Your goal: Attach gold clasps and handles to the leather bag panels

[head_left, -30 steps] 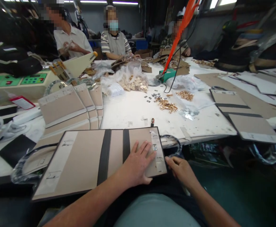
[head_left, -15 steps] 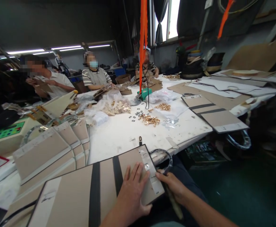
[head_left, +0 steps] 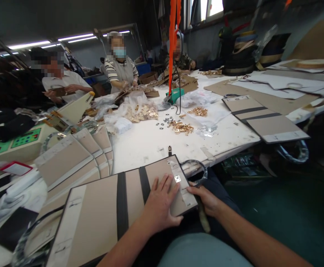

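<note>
A long beige bag panel (head_left: 98, 202) with dark edging, two black bands and white end strips lies at the table's front edge. My left hand (head_left: 162, 200) rests flat on it with fingers spread, beside a small metal plate (head_left: 177, 178) on the right-hand white strip. My right hand (head_left: 206, 200) is closed at the panel's right end, thumb on the edge. A tool with an olive-brown handle (head_left: 203, 219) sticks out below that hand; its other end is hidden. A plastic-wrapped bag handle (head_left: 202, 167) loops out beyond the panel. Past the far edge lies a small gold-and-black fitting (head_left: 170, 150).
Fanned beige panels (head_left: 64, 159) lie at left, near a machine with green control panels (head_left: 25, 138). Gold fittings (head_left: 182, 127) and a green tool (head_left: 175, 95) sit mid-table. Another bag panel (head_left: 275, 128) overhangs the right edge. Co-workers (head_left: 120, 70) are across the table.
The view has shifted, so the table and panel appear moved. Both hands keep their places on the panel; the left fingers lie slightly lower beside the metal plate.
</note>
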Demonstrator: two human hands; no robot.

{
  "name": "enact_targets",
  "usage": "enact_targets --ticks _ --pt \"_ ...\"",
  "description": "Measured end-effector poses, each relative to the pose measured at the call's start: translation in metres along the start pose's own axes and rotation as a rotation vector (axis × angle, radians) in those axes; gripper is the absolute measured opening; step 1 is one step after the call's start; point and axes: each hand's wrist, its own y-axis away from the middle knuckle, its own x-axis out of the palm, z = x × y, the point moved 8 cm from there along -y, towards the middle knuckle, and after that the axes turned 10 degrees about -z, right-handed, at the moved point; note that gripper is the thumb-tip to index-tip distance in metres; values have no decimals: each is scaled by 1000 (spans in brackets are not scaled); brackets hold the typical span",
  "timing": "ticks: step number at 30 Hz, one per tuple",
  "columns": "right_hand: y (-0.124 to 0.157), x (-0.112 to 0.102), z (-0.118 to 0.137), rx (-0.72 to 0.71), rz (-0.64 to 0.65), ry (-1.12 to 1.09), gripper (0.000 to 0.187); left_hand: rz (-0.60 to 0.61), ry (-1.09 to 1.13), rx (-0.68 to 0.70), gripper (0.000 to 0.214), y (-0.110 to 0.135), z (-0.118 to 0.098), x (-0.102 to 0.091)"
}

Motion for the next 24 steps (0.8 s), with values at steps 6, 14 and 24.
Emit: enact_targets --ticks 6,14,24 --pt "-5 -2 -1 17 60 53 58 -60 34 30 107 3 3 2" --pt "-12 -6 -5 94 68 21 50 -49 47 27 108 1 2 4" --pt "-19 -3 -7 153 62 -6 43 -25 31 8 113 -3 5 5"
